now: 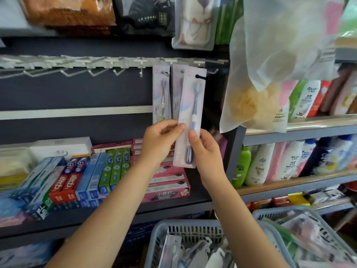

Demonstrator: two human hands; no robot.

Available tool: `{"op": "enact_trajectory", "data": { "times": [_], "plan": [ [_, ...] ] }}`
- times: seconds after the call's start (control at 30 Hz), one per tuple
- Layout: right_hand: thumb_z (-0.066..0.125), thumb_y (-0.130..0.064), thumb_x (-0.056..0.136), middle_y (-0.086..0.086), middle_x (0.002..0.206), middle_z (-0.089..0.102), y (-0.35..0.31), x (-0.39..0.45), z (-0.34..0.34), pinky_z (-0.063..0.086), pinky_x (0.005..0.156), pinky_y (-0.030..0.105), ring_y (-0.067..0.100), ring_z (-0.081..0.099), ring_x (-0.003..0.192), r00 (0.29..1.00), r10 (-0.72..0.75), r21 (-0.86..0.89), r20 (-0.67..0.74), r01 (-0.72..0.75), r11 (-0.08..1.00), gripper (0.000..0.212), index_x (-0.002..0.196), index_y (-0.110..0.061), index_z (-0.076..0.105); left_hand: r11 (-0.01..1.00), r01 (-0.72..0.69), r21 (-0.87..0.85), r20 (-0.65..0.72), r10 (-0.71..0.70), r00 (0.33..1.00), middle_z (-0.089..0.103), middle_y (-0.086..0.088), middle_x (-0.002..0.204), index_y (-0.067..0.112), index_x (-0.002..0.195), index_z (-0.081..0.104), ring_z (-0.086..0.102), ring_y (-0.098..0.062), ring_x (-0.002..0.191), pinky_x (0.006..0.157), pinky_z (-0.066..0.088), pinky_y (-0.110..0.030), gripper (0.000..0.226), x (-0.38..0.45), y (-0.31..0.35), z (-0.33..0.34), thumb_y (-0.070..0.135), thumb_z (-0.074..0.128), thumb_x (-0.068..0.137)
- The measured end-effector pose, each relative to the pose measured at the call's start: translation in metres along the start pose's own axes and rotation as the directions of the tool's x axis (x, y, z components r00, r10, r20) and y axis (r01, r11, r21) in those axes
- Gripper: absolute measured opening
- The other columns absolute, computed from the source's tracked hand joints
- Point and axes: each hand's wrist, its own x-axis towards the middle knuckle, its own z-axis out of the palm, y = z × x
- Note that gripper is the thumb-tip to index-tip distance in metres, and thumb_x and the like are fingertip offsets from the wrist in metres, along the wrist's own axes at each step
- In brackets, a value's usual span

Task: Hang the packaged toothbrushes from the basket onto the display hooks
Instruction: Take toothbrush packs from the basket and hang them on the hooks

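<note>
A packaged toothbrush [190, 105] with a blue brush is held upright and slightly tilted in front of the hook rail [116, 61]. My left hand [161, 141] pinches its left edge and my right hand [205, 151] grips its lower right side. The hang hole at the pack's top sits level with a hook near the rail's right end. Two more toothbrush packs [161, 93] hang on hooks just behind and left of it. A grey-blue basket [185, 227] with several packaged toothbrushes stands at the bottom centre.
Several bare hooks [92, 71] run left along the rail. Toothpaste boxes [92, 176] fill the shelf below. A translucent bag with sponges [270, 78] hangs at upper right. Bottles [286, 161] line the right shelves. A second basket [309, 229] sits at lower right.
</note>
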Motion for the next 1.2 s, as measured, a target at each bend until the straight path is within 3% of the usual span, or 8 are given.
{"op": "enact_trajectory", "data": {
  "times": [0.33, 0.43, 0.53, 0.63, 0.83, 0.93, 1.07, 1.2],
  "plan": [
    [0.056, -0.032, 0.103, 0.002, 0.087, 0.071, -0.02, 0.014, 0.014, 0.052, 0.068, 0.027, 0.014, 0.066, 0.079, 0.995, 0.046, 0.067, -0.093, -0.04, 0.997, 0.02, 0.098, -0.018, 0.069, 0.998, 0.018, -0.064, -0.141, -0.027, 0.99, 0.077, 0.007, 0.088, 0.018, 0.102, 0.078, 0.073, -0.004, 0.083, 0.068, 0.055, -0.017, 0.012, 0.014, 0.018, 0.01, 0.023, 0.075, 0.091],
    [0.056, -0.035, 0.103, 0.0, 0.083, 0.07, -0.019, 0.015, 0.011, 0.05, 0.069, 0.032, 0.015, 0.064, 0.077, 0.991, 0.051, 0.057, -0.122, -0.044, 0.997, 0.024, 0.095, -0.017, 0.07, 0.999, 0.019, -0.037, -0.147, -0.024, 0.989, 0.076, 0.009, 0.083, 0.023, 0.091, 0.078, 0.072, -0.004, 0.08, 0.069, 0.056, -0.019, 0.002, 0.018, 0.021, 0.013, 0.023, 0.076, 0.089],
    [0.057, -0.039, 0.102, -0.004, 0.075, 0.067, -0.015, 0.009, 0.007, 0.047, 0.061, 0.03, 0.015, 0.062, 0.07, 0.988, 0.074, 0.043, -0.138, -0.069, 0.997, 0.029, 0.096, -0.014, 0.07, 1.0, 0.0, -0.017, -0.151, -0.003, 0.989, 0.075, 0.013, 0.076, 0.029, 0.082, 0.075, 0.07, -0.001, 0.075, 0.066, 0.054, -0.017, 0.011, 0.014, 0.019, 0.017, 0.021, 0.076, 0.089],
    [0.058, -0.04, 0.095, 0.005, 0.072, 0.059, -0.015, 0.001, 0.006, 0.04, 0.054, 0.03, 0.026, 0.052, 0.067, 0.982, 0.11, 0.084, -0.153, -0.098, 0.992, 0.029, 0.088, -0.014, 0.067, 1.0, 0.002, -0.014, -0.143, -0.004, 0.99, 0.076, 0.011, 0.086, 0.025, 0.093, 0.076, 0.072, -0.003, 0.084, 0.071, 0.057, -0.018, 0.005, 0.01, 0.016, 0.018, 0.022, 0.076, 0.089],
    [0.054, -0.027, 0.104, -0.003, 0.066, 0.061, -0.027, 0.0, 0.007, 0.039, 0.045, 0.02, 0.017, 0.054, 0.061, 0.98, 0.093, 0.105, -0.176, -0.075, 0.992, 0.023, 0.092, -0.015, 0.07, 1.0, 0.008, -0.014, -0.162, -0.01, 0.987, 0.076, 0.009, 0.085, 0.02, 0.095, 0.078, 0.07, 0.0, 0.08, 0.068, 0.053, -0.013, 0.007, 0.012, 0.023, 0.023, 0.022, 0.076, 0.088],
    [0.054, -0.027, 0.104, -0.001, 0.066, 0.059, -0.03, 0.0, 0.008, 0.038, 0.044, 0.02, 0.016, 0.051, 0.056, 0.986, 0.067, 0.146, -0.151, -0.045, 0.988, 0.025, 0.091, -0.012, 0.069, 0.999, -0.02, -0.034, -0.178, 0.014, 0.984, 0.077, 0.003, 0.083, 0.019, 0.09, 0.077, 0.073, -0.009, 0.082, 0.072, 0.059, -0.023, 0.002, 0.013, 0.03, 0.023, 0.019, 0.075, 0.089],
    [0.057, -0.03, 0.103, 0.003, 0.067, 0.058, -0.033, -0.004, 0.015, 0.038, 0.046, 0.02, 0.017, 0.05, 0.057, 0.989, 0.061, 0.2, -0.134, -0.033, 0.979, 0.028, 0.083, -0.014, 0.068, 0.998, -0.03, -0.062, -0.212, 0.017, 0.977, 0.072, -0.02, 0.089, 0.017, 0.085, 0.075, 0.071, -0.032, 0.083, 0.079, 0.058, -0.048, 0.005, 0.01, 0.033, 0.024, 0.019, 0.073, 0.089],
    [0.057, -0.028, 0.103, -0.002, 0.068, 0.065, -0.044, -0.005, 0.018, 0.041, 0.046, 0.017, 0.011, 0.057, 0.057, 0.988, 0.073, 0.257, -0.138, -0.035, 0.966, 0.025, 0.09, -0.015, 0.073, 0.996, -0.023, -0.085, -0.208, 0.005, 0.978, 0.067, -0.026, 0.09, 0.016, 0.083, 0.072, 0.065, -0.024, 0.076, 0.077, 0.058, -0.052, 0.007, 0.01, 0.04, 0.023, 0.02, 0.073, 0.089]
  ]
}}
